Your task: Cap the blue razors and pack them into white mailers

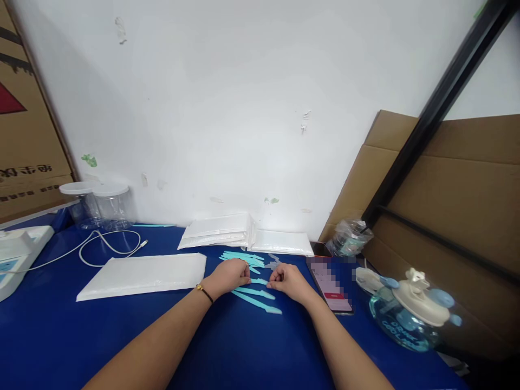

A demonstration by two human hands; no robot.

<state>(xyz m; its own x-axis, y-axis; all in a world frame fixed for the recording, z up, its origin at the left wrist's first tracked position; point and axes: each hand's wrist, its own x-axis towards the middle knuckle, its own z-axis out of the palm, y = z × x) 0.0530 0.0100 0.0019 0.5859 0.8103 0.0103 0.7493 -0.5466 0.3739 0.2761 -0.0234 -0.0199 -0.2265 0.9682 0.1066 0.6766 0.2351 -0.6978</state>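
Deep blue covers the counter (244,352), its near part bare between two forearms that reach in from below. Closest in, just under the hands, two loose sticks (255,302) lie slantwise, turquoise with paler right ends. To the right stands a clear bottle (406,325) with a cream lid, and left of it a phone (331,284) lies flat, its lit screen partly blurred out.

At the middle, the left hand (233,274) has its fingers drawn together on the left end of another turquoise stick (259,281), while the right hand (287,281) pinches the opposite end between thumb and forefinger. So the stick spans the narrow gap between the two (a dark cord with a gold bead circles the left wrist).

Left of them lies a white packet (146,275). Just beyond the hands is a loose pile (244,257) of similar sticks, with translucent bits (274,263) beside it. Farther back, more white packets (219,230) are stacked near the wall (244,108), with a looped white cable (87,252) and lidded clear jars (111,208) off to the left.
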